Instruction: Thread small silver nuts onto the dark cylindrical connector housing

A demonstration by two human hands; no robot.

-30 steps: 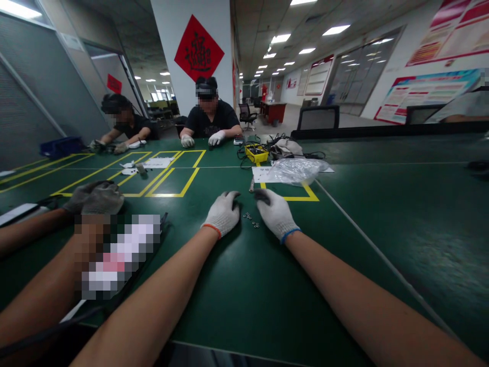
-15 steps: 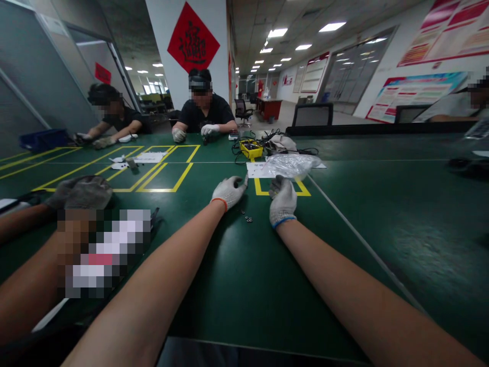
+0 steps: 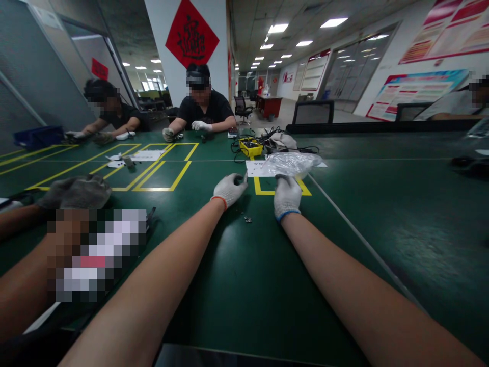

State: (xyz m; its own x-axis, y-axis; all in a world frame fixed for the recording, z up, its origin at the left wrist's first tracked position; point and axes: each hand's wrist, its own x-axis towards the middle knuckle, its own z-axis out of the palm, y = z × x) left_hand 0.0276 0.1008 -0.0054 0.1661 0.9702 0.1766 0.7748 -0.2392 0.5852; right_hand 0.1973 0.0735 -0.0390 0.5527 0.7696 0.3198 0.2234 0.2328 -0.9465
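My left hand [image 3: 231, 190], in a white knit glove with an orange cuff, rests above the green table with thumb and fingers pinched together. A small slim greyish piece shows at its fingertips, too small to name. Several small metal rings [image 3: 248, 219] lie on the table between my hands. My right hand [image 3: 288, 197], in a similar glove with a blue cuff, has its fingers curled at the near edge of a clear plastic bag [image 3: 292, 163]. Its fingertips are partly hidden there, seemingly closed on the plastic. The bag lies partly over a white paper sheet [image 3: 256, 168].
Yellow tape outlines [image 3: 265, 192] mark the green table [image 3: 229, 265]. Behind the bag are a yellow box [image 3: 251, 147] and tangled black cables [image 3: 272, 134]. A co-worker's grey-gloved hand [image 3: 78, 192] rests at the left. Two people sit across the table; another is at far right.
My right hand has turned its back upward and shifted slightly right, its fingers now at the bag's edge. My left hand has stayed nearly still. The person opposite has lowered their hands slightly leftward.
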